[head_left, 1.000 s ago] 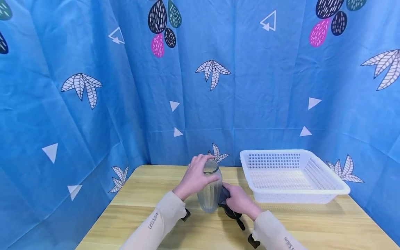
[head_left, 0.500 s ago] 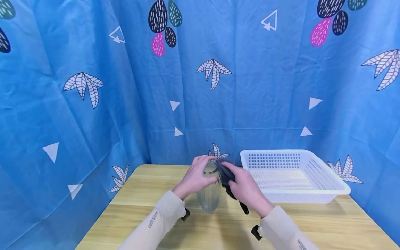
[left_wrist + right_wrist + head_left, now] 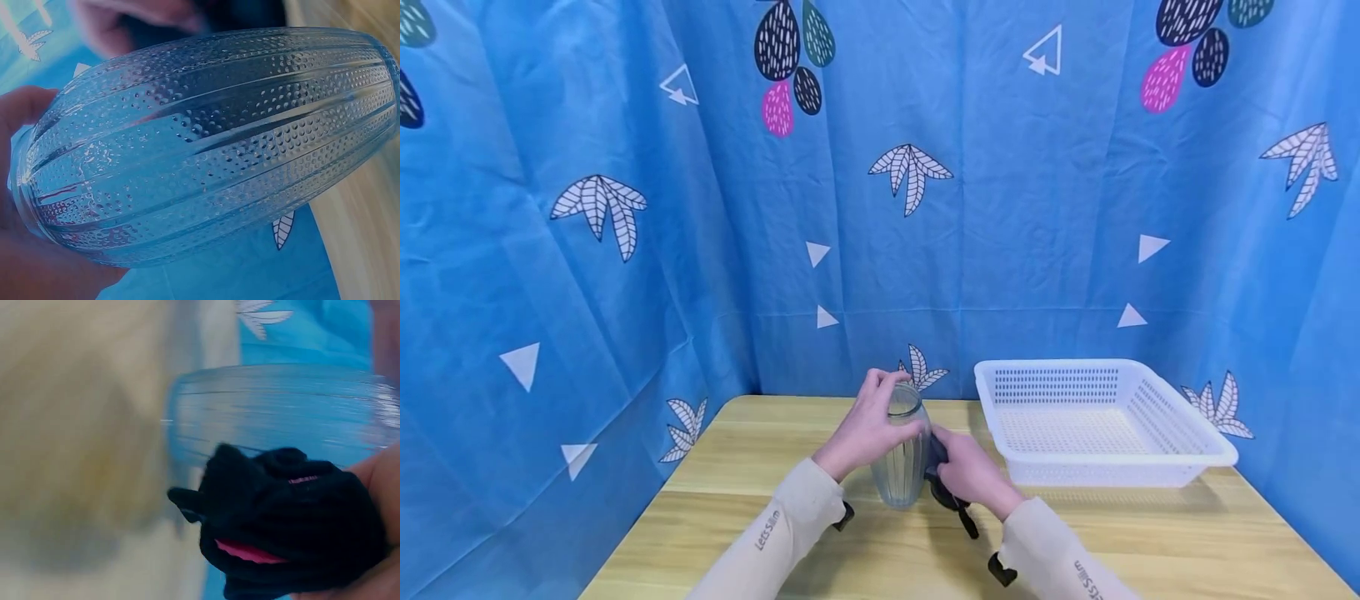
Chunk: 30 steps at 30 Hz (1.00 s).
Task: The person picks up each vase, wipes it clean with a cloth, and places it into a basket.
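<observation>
A clear ribbed glass vase (image 3: 901, 467) with a dotted texture stands upright on the table. My left hand (image 3: 872, 421) grips it near the rim, thumb on the near side and fingers round the far side. In the left wrist view the vase (image 3: 212, 150) fills most of the picture. My right hand (image 3: 973, 473) holds a bunched black cloth (image 3: 945, 492) against or close beside the vase's right side. Pink shows in a fold of the cloth (image 3: 287, 531) in the right wrist view. Whether the cloth touches the glass is hard to tell.
At the right of the wooden table (image 3: 760, 467) sits a white perforated plastic basket (image 3: 1112, 471). A blue patterned curtain (image 3: 1037, 208) hangs behind the table and at both sides.
My right hand went up along the vase's right side with the black cloth, then came back down. The left hand and the vase have stayed in place.
</observation>
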{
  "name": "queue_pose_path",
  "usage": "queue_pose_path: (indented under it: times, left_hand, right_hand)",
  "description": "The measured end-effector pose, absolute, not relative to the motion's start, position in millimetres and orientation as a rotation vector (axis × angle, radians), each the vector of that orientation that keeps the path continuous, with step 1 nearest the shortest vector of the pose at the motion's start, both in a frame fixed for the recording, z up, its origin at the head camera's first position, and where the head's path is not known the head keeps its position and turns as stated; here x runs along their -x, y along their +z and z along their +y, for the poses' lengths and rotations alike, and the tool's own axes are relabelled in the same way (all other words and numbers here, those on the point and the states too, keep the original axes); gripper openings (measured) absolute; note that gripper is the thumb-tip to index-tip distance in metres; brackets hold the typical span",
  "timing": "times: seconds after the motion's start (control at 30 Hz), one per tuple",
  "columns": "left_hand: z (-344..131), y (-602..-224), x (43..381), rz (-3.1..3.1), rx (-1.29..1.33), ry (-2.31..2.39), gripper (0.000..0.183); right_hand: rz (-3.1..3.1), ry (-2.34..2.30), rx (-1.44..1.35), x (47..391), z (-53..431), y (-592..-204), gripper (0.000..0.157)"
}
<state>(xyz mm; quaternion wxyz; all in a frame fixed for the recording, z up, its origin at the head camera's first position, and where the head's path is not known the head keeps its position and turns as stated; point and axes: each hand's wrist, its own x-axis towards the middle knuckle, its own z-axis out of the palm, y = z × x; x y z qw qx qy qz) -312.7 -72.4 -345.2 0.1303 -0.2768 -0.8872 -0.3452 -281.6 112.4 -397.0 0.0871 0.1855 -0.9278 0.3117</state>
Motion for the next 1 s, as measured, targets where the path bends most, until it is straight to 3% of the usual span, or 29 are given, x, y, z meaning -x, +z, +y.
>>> queue_pose_path:
  times: [0.3,0.6,0.8,1.0]
  left_hand:
    - [-72.7,-345.7,310.6,-2.594,0.788,-0.960,0.068]
    - [-73.1,-346.2,311.5,-2.588,0.786,-0.974,0.065]
    - [-72.4,-346.7,310.8,-2.587,0.801,-0.989,0.064]
    - [-72.3,-343.5,309.7,-2.591,0.798,-1.011,0.065]
  right_hand:
    - [-2.915,0.944,-0.573,275.3,113.1,-409.7,0.065]
    - [-2.768,0.560,-0.495,263.7,113.1,-398.7,0.056]
    - [-2.678,0.578,-0.428,247.4,130.1,-370.6,0.039]
    - [-2.626,0.612,-0.344,245.0,181.5,-334.4,0.029]
